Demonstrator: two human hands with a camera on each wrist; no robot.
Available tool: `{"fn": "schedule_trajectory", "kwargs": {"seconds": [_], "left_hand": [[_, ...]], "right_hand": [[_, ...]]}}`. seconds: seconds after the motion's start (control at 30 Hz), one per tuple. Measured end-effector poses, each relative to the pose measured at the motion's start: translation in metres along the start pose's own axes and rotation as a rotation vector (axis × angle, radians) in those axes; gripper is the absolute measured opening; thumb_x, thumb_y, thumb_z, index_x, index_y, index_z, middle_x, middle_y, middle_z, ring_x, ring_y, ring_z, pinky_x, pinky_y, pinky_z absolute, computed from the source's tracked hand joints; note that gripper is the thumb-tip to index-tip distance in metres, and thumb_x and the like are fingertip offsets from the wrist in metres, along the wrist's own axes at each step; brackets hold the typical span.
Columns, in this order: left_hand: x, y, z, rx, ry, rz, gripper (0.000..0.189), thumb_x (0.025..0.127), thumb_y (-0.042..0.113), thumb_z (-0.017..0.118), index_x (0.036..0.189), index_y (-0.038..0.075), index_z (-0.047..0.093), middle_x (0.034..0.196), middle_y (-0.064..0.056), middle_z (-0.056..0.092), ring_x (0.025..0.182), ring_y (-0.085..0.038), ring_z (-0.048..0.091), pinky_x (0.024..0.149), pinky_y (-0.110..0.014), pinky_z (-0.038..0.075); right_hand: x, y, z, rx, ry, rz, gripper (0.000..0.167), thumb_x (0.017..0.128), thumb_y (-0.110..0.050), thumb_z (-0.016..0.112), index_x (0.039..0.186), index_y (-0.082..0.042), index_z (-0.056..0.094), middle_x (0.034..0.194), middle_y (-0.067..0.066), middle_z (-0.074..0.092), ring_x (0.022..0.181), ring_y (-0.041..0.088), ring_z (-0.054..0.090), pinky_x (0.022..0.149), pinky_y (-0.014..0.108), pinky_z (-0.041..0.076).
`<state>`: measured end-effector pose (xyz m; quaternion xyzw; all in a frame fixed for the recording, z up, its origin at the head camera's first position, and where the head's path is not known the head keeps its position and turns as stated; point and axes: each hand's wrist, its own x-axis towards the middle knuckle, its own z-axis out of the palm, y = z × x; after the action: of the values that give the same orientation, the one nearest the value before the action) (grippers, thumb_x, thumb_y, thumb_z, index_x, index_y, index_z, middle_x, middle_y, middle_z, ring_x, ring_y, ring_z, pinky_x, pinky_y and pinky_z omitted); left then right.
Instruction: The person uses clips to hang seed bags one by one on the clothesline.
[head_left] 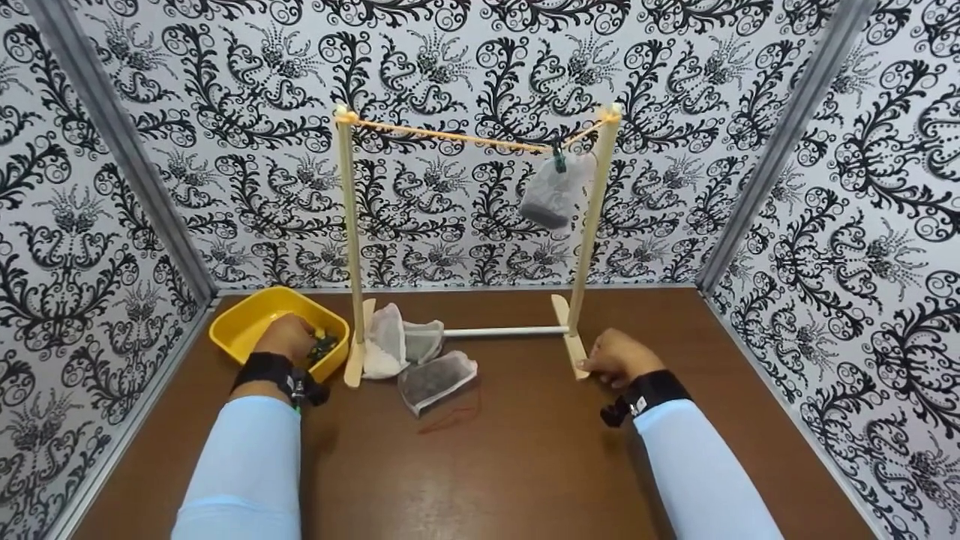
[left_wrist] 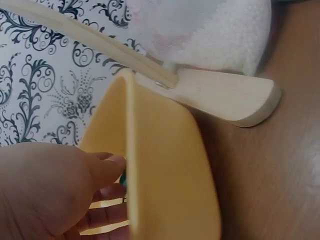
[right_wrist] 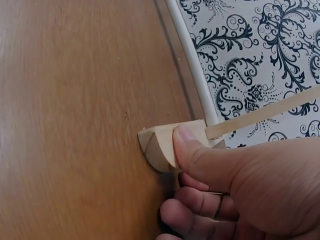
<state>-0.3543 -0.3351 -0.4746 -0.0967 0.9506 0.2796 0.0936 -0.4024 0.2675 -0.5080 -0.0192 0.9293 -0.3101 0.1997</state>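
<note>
My left hand [head_left: 289, 339] reaches into a yellow tray [head_left: 247, 311] holding small dark-green and yellow clips [head_left: 324, 345]. In the left wrist view, the tray wall hides the fingertips; a bit of green clip [left_wrist: 123, 178] shows by the thumb, and I cannot tell whether it is pinched. My right hand [head_left: 619, 356] grips the front end of the wooden stand's right foot [right_wrist: 165, 137], thumb pressed on top. From the stand's orange string [head_left: 450, 138], a dark-green clip [head_left: 559, 159] holds up a white mesh bag [head_left: 553, 191] with dark contents at its bottom.
Beside the stand's left post [head_left: 349, 232] lie a mesh bag of white grains [head_left: 386, 349], a greyish bag [head_left: 424, 341] and a dark-filled bag [head_left: 439, 381] with a red thread [head_left: 454, 416]. A white rod [head_left: 510, 331] joins the feet. Patterned walls [head_left: 450, 75] enclose the brown table [head_left: 480, 480].
</note>
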Motion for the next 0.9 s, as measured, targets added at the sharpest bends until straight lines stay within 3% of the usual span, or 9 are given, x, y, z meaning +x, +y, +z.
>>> {"fn": "schedule_trajectory", "kwargs": {"seconds": [0.17, 0.33, 0.57, 0.67, 0.73, 0.8, 0.9], "left_hand": [[0.005, -0.004, 0.005, 0.071, 0.023, -0.005, 0.012, 0.1, 0.001, 0.069, 0.097, -0.001, 0.08, 0.091, -0.011, 0.074, 0.089, -0.029, 0.064, 0.085, -0.041, 0.055], [0.005, -0.005, 0.012, 0.097, 0.091, 0.011, 0.029, 0.108, 0.011, 0.062, 0.081, 0.009, 0.072, 0.079, -0.005, 0.063, 0.079, -0.027, 0.059, 0.076, -0.038, 0.048], [0.003, -0.004, 0.006, -0.05, 0.109, 0.041, 0.029, 0.105, 0.01, 0.06, 0.076, 0.011, 0.059, 0.07, -0.002, 0.052, 0.069, -0.025, 0.057, 0.064, -0.034, 0.045], [0.004, -0.006, 0.001, -0.105, 0.136, 0.046, 0.026, 0.105, 0.01, 0.061, 0.079, 0.01, 0.056, 0.072, -0.001, 0.051, 0.069, -0.023, 0.055, 0.061, -0.032, 0.045], [0.003, -0.006, -0.001, -0.134, 0.191, 0.058, 0.02, 0.103, 0.009, 0.064, 0.084, 0.005, 0.06, 0.077, -0.007, 0.057, 0.073, -0.025, 0.059, 0.063, -0.033, 0.049], [0.001, -0.006, -0.002, -0.179, 0.268, 0.07, 0.013, 0.102, 0.008, 0.068, 0.095, -0.003, 0.068, 0.09, -0.017, 0.069, 0.083, -0.031, 0.066, 0.07, -0.039, 0.057], [-0.005, -0.003, 0.001, -0.241, 0.414, 0.095, 0.028, 0.099, 0.007, 0.075, 0.121, -0.011, 0.076, 0.119, -0.032, 0.078, 0.103, -0.045, 0.075, 0.089, -0.051, 0.066]], "right_hand": [[0.001, -0.002, 0.0, 0.029, -0.015, -0.009, 0.028, 0.103, -0.024, 0.083, 0.084, -0.006, 0.073, 0.067, 0.0, 0.064, 0.06, 0.014, 0.06, 0.053, 0.027, 0.056], [0.001, -0.002, 0.002, 0.035, -0.012, -0.015, 0.026, 0.1, -0.016, 0.08, 0.077, -0.008, 0.07, 0.064, -0.001, 0.058, 0.058, 0.013, 0.056, 0.051, 0.027, 0.055], [0.0, 0.002, 0.001, 0.066, 0.002, -0.017, 0.025, 0.099, -0.015, 0.08, 0.077, -0.01, 0.068, 0.064, -0.001, 0.059, 0.058, 0.013, 0.056, 0.051, 0.027, 0.054], [0.0, 0.003, 0.001, 0.076, 0.001, -0.012, 0.025, 0.099, -0.016, 0.08, 0.078, -0.011, 0.068, 0.065, -0.001, 0.06, 0.059, 0.013, 0.057, 0.052, 0.027, 0.055], [-0.001, 0.004, 0.001, 0.079, -0.001, -0.004, 0.024, 0.1, -0.017, 0.08, 0.079, -0.011, 0.068, 0.066, -0.001, 0.061, 0.059, 0.013, 0.057, 0.052, 0.027, 0.056], [-0.001, 0.004, 0.001, 0.081, -0.004, 0.004, 0.023, 0.1, -0.018, 0.08, 0.082, -0.011, 0.069, 0.067, -0.001, 0.061, 0.061, 0.013, 0.058, 0.053, 0.027, 0.056], [-0.001, 0.005, 0.001, 0.08, -0.009, 0.006, 0.023, 0.101, -0.02, 0.081, 0.083, -0.01, 0.07, 0.067, -0.001, 0.061, 0.061, 0.014, 0.058, 0.053, 0.027, 0.056]]}}
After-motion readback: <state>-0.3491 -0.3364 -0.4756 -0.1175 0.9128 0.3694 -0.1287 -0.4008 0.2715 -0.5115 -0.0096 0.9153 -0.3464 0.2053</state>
